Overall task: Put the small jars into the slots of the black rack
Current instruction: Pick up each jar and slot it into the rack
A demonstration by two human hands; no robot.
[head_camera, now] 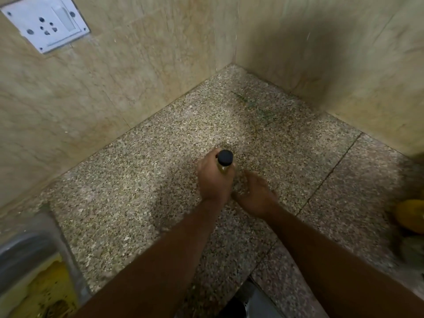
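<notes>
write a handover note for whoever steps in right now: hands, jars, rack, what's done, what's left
Left hand: grips one small jar with a black lid, upright over the granite counter; I cannot tell whether it touches the counter.
Right hand: open, holds nothing, close beside the jar, blurred.
Rack: not in view, and no other jars show.
Done: nothing can be confirmed from this view.
Left: find the rack and slot this jar, then any others.
</notes>
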